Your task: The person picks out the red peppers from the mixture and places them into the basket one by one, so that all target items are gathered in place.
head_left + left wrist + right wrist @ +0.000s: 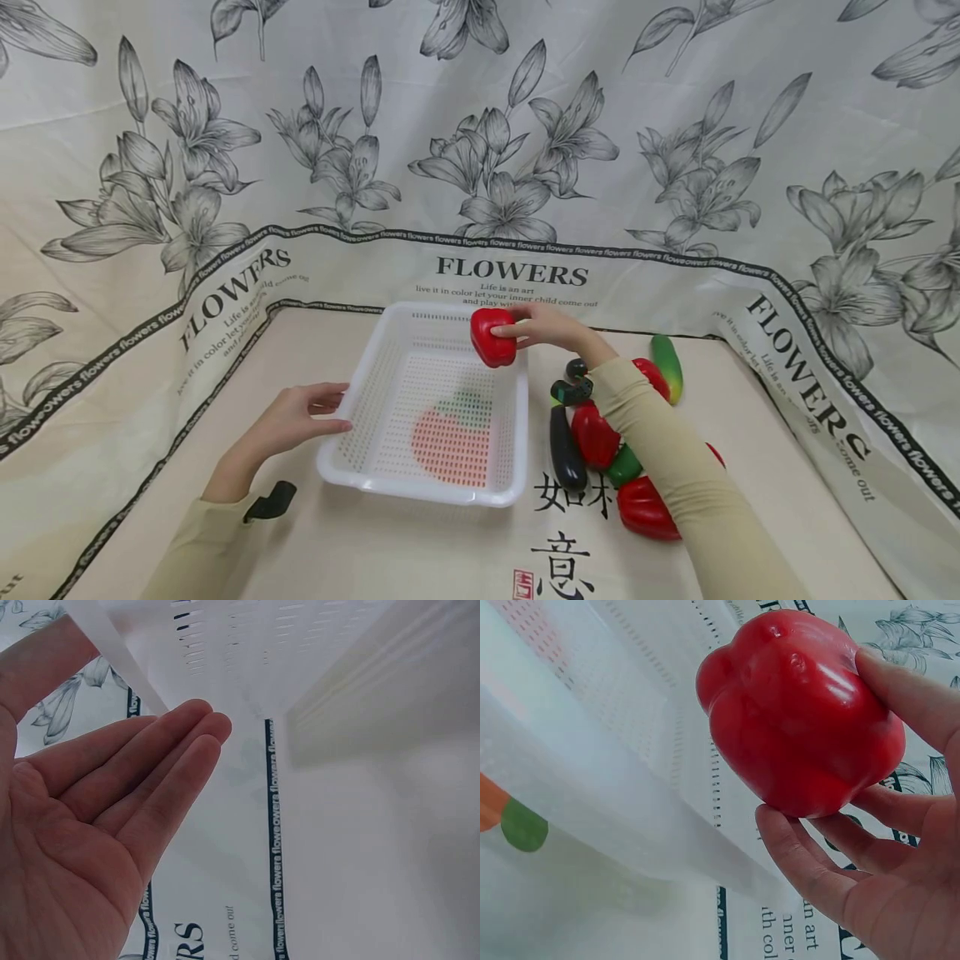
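The right hand (545, 325) pinches a red pepper (491, 337), thumb on one side, fingertips on the other, parted by the pepper's width. The pepper sits at those fingertips, above the far right part of the basket (420, 492). Its glossy skin suggests a smooth, slippery surface; it is probably light and stiff, perhaps a plastic model, and hard to bruise. The lobed sides look the best hold, fingers set against thumb. The basket, between the hands, seems light, thin plastic that may flex; its rim would be the place to grip. The left hand (288, 423) has fingers nearly straight, thumb apart, gripping nothing; whether it touches the basket is hard to tell.
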